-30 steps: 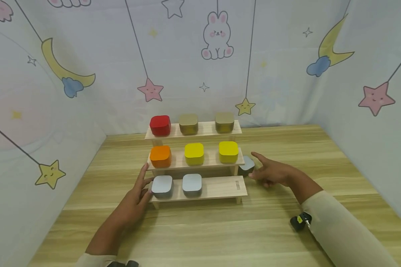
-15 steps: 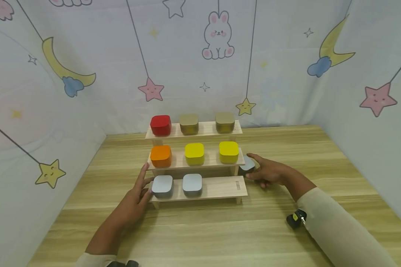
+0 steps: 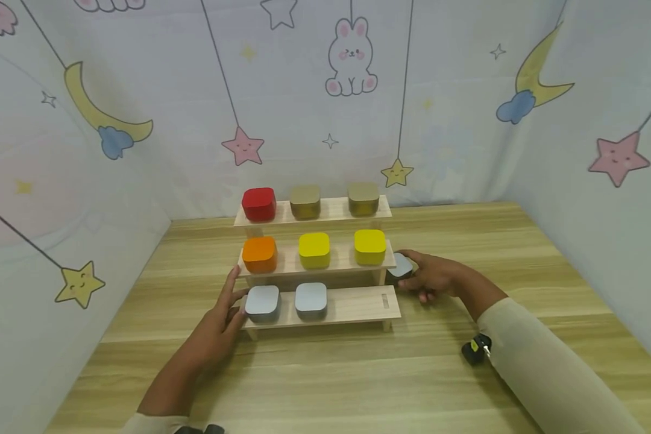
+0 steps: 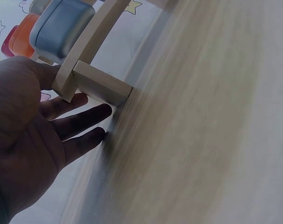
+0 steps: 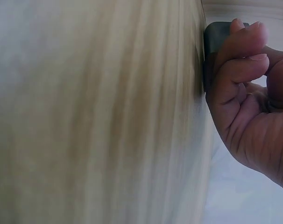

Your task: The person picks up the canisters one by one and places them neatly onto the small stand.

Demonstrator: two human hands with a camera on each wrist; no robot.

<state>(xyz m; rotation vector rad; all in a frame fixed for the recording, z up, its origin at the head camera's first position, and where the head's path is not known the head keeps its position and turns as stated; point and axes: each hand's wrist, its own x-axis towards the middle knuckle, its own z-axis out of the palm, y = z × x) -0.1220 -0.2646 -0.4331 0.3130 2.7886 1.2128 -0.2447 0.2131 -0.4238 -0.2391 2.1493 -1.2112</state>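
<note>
A three-step wooden rack (image 3: 352, 306) stands on the table. My left hand (image 3: 219, 319) rests against its left end, by the lowest step; in the left wrist view the fingers (image 4: 83, 122) spread loosely beside the rack's leg (image 4: 102, 81). My right hand (image 3: 436, 277) pinches a grey rounded block (image 3: 400, 265) on the table, just right of the rack, between thumb and index finger. In the right wrist view, curled fingers partly hide this dark-sided block (image 5: 217, 35). Two more grey blocks, a left one (image 3: 263, 301) and a middle one (image 3: 311, 299), sit on the lowest step.
An orange block (image 3: 260, 253) and two yellow blocks (image 3: 314, 249) sit on the middle step. On the top step are a red block (image 3: 259, 204) and two gold blocks (image 3: 305, 201). A printed cloth (image 3: 282, 90) hangs behind the wooden table (image 3: 325, 380).
My right hand has moved slightly left and closed its thumb and index finger onto the grey block beside the rack. The left hand and the rack have stayed in place.
</note>
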